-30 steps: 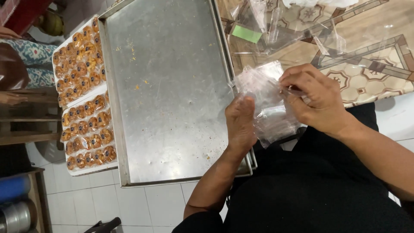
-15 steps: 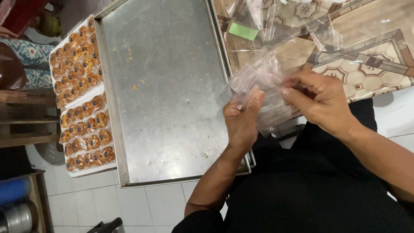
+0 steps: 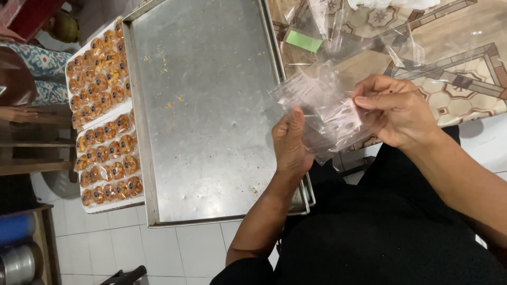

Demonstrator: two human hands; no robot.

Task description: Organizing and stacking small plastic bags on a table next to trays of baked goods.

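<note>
Since a moment ago the left hand and right hand have drawn apart, each still pinching an edge of the clear plastic bag, which now hangs stretched between them beside the empty metal baking tray.

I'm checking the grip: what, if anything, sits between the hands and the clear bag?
Nothing visible does. The left hand and right hand both pinch the clear bag directly, above the edge of the metal tray.
</note>
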